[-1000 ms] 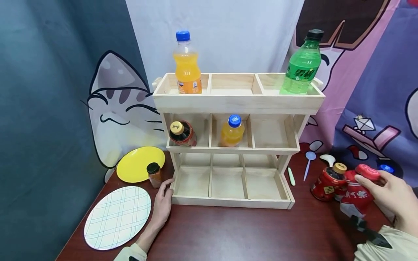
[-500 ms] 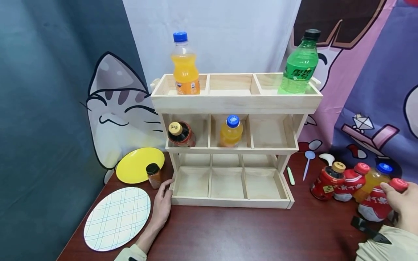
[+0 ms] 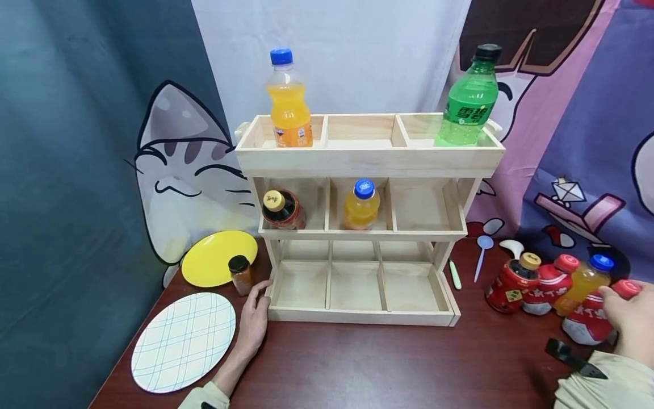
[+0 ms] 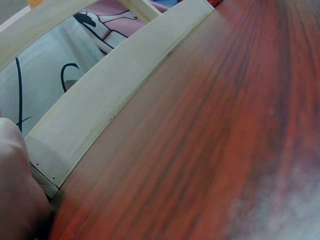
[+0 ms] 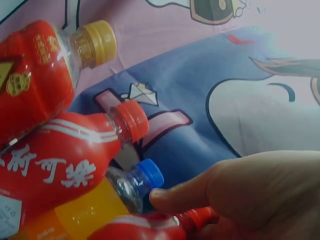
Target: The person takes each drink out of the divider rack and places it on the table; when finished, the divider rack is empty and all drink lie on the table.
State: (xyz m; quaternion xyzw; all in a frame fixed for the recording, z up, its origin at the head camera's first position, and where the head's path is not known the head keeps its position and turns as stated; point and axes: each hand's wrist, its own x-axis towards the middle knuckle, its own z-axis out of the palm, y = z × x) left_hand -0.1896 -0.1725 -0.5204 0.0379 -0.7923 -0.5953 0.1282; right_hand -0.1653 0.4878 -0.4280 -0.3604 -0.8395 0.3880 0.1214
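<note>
Head: front red bottle [image 3: 587, 321] farther right

The sleeves [image 3: 608, 382] are pale cream, the strap [image 3: 574, 359] black.

My left forearm [image 3: 227, 370] slanted forward to a resting left hand [image 3: 252, 319], fingers [image 3: 261, 286] pointing ahead. Out to the side, my right hand [image 3: 635, 319] held a pinch, thumb [image 5: 187, 193] foremost, its other fingers largely hidden from my feed.
</note>
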